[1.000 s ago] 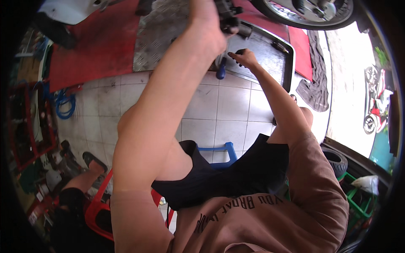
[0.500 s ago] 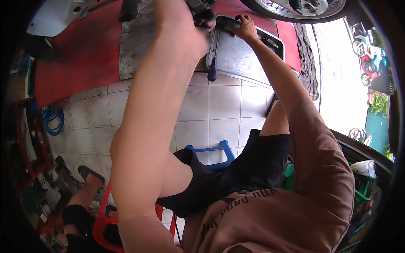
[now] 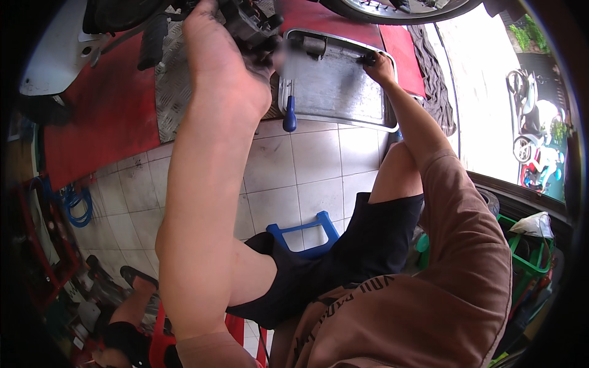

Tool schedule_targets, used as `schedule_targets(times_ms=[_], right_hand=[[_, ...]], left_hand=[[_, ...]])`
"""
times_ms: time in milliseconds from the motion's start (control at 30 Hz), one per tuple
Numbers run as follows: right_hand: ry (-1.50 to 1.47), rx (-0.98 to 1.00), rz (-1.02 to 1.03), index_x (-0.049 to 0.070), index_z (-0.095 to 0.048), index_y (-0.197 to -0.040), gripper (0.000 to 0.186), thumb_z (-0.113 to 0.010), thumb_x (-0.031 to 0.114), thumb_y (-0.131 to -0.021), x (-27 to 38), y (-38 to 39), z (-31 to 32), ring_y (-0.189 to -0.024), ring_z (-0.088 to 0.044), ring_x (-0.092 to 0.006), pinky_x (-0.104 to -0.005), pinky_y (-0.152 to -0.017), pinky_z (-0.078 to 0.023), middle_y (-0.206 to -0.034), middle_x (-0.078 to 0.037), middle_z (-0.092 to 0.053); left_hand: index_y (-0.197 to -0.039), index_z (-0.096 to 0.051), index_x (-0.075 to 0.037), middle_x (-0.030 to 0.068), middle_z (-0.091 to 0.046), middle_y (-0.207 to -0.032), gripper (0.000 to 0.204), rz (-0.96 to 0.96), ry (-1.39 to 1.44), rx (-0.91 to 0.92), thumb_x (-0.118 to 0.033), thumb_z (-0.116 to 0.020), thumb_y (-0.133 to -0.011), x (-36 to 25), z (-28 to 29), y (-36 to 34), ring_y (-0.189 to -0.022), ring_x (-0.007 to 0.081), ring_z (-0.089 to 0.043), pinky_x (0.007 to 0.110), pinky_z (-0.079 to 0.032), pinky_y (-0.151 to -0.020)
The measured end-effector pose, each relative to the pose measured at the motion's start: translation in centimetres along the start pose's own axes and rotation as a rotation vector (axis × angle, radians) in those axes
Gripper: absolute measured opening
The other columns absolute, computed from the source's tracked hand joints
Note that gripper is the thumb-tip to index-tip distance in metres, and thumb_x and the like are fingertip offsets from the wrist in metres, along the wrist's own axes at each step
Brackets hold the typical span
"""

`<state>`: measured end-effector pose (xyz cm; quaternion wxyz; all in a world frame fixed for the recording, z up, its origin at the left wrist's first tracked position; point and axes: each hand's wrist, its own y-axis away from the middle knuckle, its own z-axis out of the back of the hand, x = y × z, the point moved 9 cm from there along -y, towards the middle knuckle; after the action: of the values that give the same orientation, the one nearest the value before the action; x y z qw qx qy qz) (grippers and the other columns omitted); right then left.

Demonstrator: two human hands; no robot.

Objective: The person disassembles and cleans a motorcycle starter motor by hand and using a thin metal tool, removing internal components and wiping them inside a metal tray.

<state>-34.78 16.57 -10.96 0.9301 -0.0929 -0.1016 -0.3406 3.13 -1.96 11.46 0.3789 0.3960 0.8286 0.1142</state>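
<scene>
My left hand (image 3: 267,69), its fingers stained dark and partly hidden, curls against a dark metal mechanical part (image 3: 248,26) at the upper middle. The left forearm crosses the view in front of the bench. Over the right end of a shallow metal tray (image 3: 343,101), my right hand (image 3: 380,69) has its fingers closed round a small dark part (image 3: 370,58). A dark cylindrical part (image 3: 315,47) lies at the tray's far left. A screwdriver with a blue handle (image 3: 289,115) rests along the tray's left edge, its handle sticking out over the near rim.
Red matting (image 3: 101,107) and a tread-plate strip cover the bench. A spoked wheel (image 3: 399,13) stands behind the tray. A blue stool (image 3: 305,236) is below me on the tiled floor, with a green crate (image 3: 532,264) at right. Another person's leg (image 3: 132,300) shows at lower left.
My right hand has moved from the cylindrical part to the small dark part at the tray's right end. The whole view has shifted, so the bench appears lower and further left.
</scene>
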Motion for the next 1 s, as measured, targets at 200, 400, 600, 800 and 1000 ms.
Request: schedule_targets(times_ms=[200, 400, 600, 800, 1000], right_hand=[[0.168, -0.025, -0.082, 0.008, -0.064, -0.105, 0.037, -0.070, 0.027, -0.074, -2.3, 0.3, -0.1, -0.105, -0.059, -0.0342, -0.0417, -0.088, -0.049, -0.105, -0.019, -0.064], [0.214, 0.171, -0.274, 0.016, -0.059, -0.118, 0.041, -0.065, 0.024, -0.078, -5.5, 0.8, -1.5, -0.114, -0.057, -0.0307, -0.0430, -0.092, -0.048, -0.118, -0.013, -0.061], [0.163, 0.204, -0.275, 0.011, -0.066, -0.105, 0.045, -0.066, 0.046, -0.078, -4.1, 1.6, -1.0, -0.101, -0.063, -0.0331, -0.0450, -0.085, -0.050, -0.104, -0.017, -0.067], [0.116, 0.188, -0.320, 0.006, -0.067, -0.102, 0.048, -0.072, 0.042, -0.072, -6.4, 0.9, -2.0, -0.100, -0.064, -0.0330, -0.0431, -0.085, -0.050, -0.102, -0.019, -0.067], [0.069, 0.288, -0.426, -0.001, -0.064, -0.105, 0.064, -0.081, 0.043, -0.061, -7.5, 1.4, -3.5, -0.100, -0.064, -0.0315, -0.0392, -0.086, -0.051, -0.102, -0.021, -0.067]], left_hand=[[-0.095, -0.058, -0.005, 0.0150, -0.061, -0.087, 0.029, 0.062, -0.028, 0.004, -0.032, -0.050, -0.088, 1.5, -1.3, -0.2, -0.068, 0.0242, -0.048, 0.033, -0.035, -0.059], [-0.092, -0.055, -0.005, 0.0103, -0.057, -0.084, 0.029, 0.082, -0.044, 0.007, -0.034, -0.053, -0.086, 2.6, -2.2, 0.2, -0.065, 0.0226, -0.046, 0.032, -0.034, -0.057], [-0.088, -0.054, -0.006, 0.0088, -0.055, -0.079, 0.029, 0.169, -0.044, 0.088, -0.035, -0.053, -0.085, 4.7, -3.5, -0.5, -0.060, 0.0211, -0.042, 0.032, -0.033, -0.057], [-0.086, -0.055, -0.004, 0.0111, -0.055, -0.077, 0.026, 0.132, -0.035, 0.044, -0.030, -0.055, -0.085, 5.1, -4.3, 0.3, -0.061, 0.0227, -0.045, 0.034, -0.037, -0.058], [-0.084, -0.055, -0.005, 0.0108, -0.055, -0.075, 0.025, 0.163, -0.100, -0.007, -0.030, -0.056, -0.084, 6.2, -3.7, -0.5, -0.061, 0.0230, -0.047, 0.034, -0.038, -0.057]])
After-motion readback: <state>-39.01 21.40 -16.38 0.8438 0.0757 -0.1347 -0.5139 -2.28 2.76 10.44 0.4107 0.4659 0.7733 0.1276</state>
